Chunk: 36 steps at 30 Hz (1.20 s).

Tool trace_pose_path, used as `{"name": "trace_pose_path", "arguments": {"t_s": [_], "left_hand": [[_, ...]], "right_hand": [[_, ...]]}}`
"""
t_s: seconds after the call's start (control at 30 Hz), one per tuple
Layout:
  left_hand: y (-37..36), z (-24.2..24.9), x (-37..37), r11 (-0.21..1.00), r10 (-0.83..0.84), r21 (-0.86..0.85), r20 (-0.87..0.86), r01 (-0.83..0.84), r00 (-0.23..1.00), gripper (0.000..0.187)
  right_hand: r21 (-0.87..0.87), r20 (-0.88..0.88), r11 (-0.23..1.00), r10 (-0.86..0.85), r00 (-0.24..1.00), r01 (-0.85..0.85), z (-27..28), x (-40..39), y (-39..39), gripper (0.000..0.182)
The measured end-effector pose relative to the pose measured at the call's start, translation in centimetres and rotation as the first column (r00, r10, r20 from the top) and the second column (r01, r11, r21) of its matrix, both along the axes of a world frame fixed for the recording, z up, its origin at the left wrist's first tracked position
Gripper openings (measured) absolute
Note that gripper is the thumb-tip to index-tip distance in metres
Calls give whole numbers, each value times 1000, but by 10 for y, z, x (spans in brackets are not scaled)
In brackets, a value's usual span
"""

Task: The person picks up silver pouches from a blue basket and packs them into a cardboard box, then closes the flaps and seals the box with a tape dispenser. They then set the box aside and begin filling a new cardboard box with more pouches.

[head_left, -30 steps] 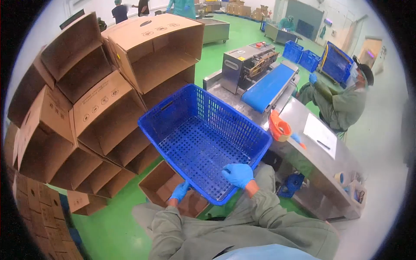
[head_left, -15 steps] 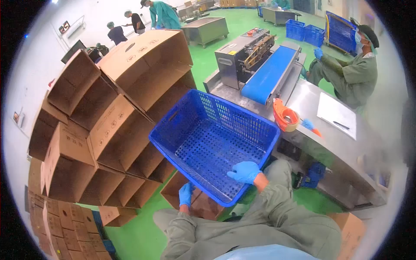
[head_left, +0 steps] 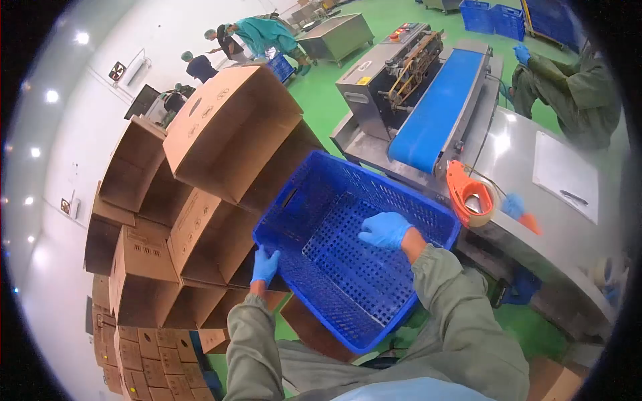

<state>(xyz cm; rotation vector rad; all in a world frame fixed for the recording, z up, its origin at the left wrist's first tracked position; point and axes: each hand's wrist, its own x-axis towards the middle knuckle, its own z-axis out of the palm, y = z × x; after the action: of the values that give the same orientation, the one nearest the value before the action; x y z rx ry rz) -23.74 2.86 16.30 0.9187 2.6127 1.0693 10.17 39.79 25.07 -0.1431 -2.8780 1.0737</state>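
A blue plastic crate [head_left: 364,271] with perforated walls and floor sits tilted in front of me, with nothing inside it. My left hand [head_left: 265,266], in a blue glove, is at the crate's left rim, thumb and fingers apart. Over the crate's inside hovers my right hand [head_left: 386,231], gloved the same way, its fingers loosely bent toward the left and nothing seen in them. Below the crate's near left side, part of a brown cardboard box [head_left: 321,331] shows.
Stacked open cardboard boxes [head_left: 227,134] rise on the left. Ahead stands a machine with a blue conveyor belt [head_left: 441,107]. An orange tape dispenser [head_left: 469,194] and white paper [head_left: 567,175] lie on the steel table [head_left: 508,144]. A seated person [head_left: 568,93] is at right.
My left hand has moved up along the crate's left rim, its fingers now spread. My right hand remains over the crate, slightly higher in view. The camera view has shifted.
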Motion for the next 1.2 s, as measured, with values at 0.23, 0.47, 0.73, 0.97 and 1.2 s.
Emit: {"name": "trace_pose_path", "arguments": {"t_s": [0.23,0.47,0.73,0.97,1.2], "left_hand": [[51,30,75,900,375,-190,-117,-392,920,55],[68,36,84,846,469,-179,-202,-503,860,46],[67,30,83,780,499,-231,-333,-582,800,48],[72,38,88,765,533,-237,-289,-599,795,38],[69,31,83,767,535,-236,-277,-596,798,35]], "right_hand": [[-165,-247,941,-329,911,295,-5,17,41,42],[-90,4,954,-287,958,286,-22,22,54,42],[-167,3,953,-256,967,253,-28,27,62,44],[-120,54,968,-216,975,221,-30,21,61,44],[-129,86,967,-212,973,222,-25,22,59,46]]}}
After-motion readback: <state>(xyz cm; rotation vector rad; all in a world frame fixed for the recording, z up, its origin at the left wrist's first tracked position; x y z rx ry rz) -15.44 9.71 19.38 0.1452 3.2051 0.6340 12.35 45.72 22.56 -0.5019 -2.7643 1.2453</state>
